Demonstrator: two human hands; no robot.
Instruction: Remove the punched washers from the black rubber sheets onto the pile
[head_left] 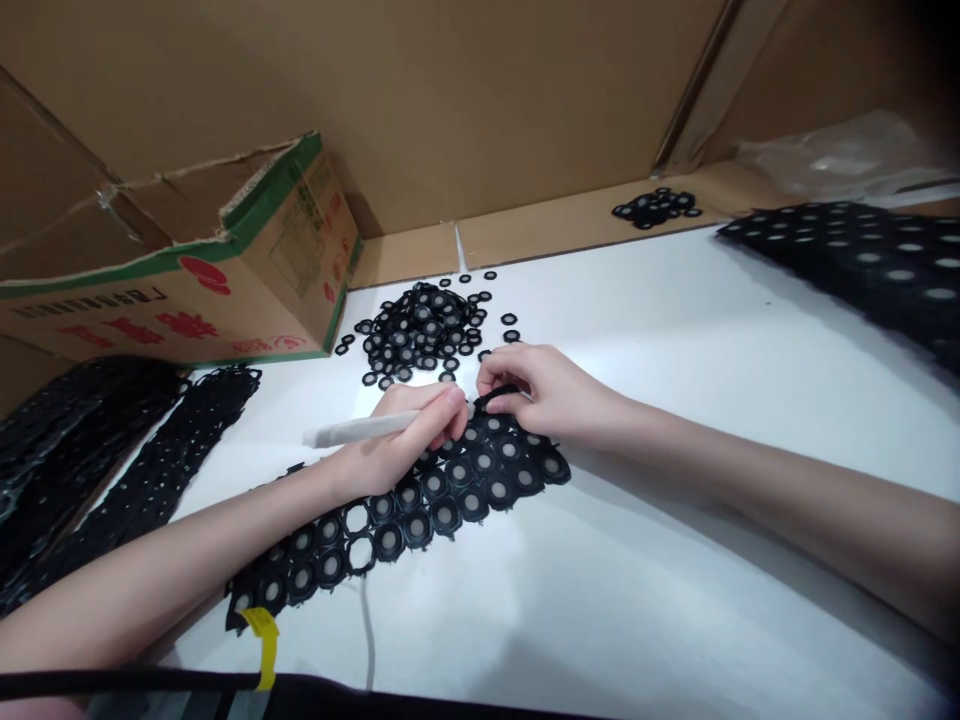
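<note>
A black sheet of joined rings [433, 487] lies slantwise on the white table. Two of its cells, left of the middle, are open holes. My left hand [424, 425] rests over the sheet, closed around a light grey pen-like tool [360, 428] whose tip points right toward my other hand. My right hand [536, 390] pinches the upper right edge of the sheet, which is lifted a little there. The exact point where tool and sheet meet is partly hidden by the fingers. Just beyond the hands lies a pile of loose black rings [424, 325].
At the left stands an open cardboard box [262, 270], with black perforated strips [172, 450] in front of it. A small ring pile [654, 207] sits at the back. More black sheet [877, 260] and clear plastic [847, 160] lie at the right. A cable with a yellow tag [264, 640] crosses the front.
</note>
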